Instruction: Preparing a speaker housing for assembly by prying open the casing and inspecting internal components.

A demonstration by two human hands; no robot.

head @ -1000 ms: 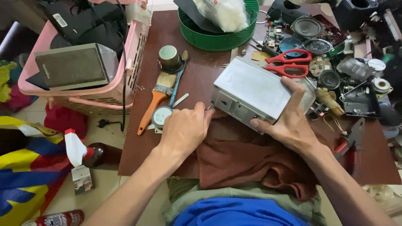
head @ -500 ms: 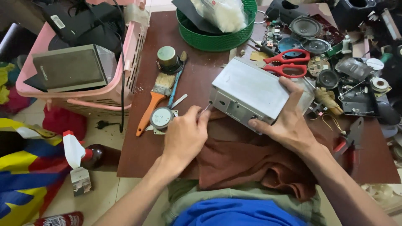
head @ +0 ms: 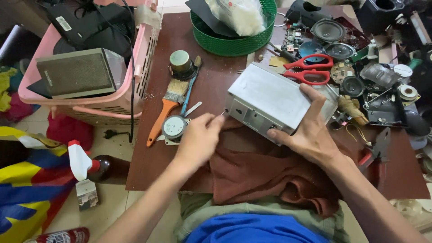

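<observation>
A grey metal box [head: 274, 96], some electronic unit, lies tilted on a brown cloth [head: 256, 171] on the dark red table [head: 216, 76]. My right hand [head: 310, 132] grips its near right end, thumb on the front face. My left hand [head: 200, 137] pinches a thin metal tool whose tip [head: 223, 112] touches the box's left front corner. Most of the tool is hidden in the fingers.
A paintbrush with an orange handle [head: 164, 110], a small round motor part [head: 174, 127] and a tin [head: 181, 61] lie left of the box. Red scissors [head: 308, 69], speakers and loose parts crowd the right. A green basket [head: 234, 33] stands behind, a pink basket [head: 103, 96] with a speaker at left.
My left hand has moved up and right from the cloth to the box's left corner, bringing the thin tool's tip against it. My right hand has stayed on the box.
</observation>
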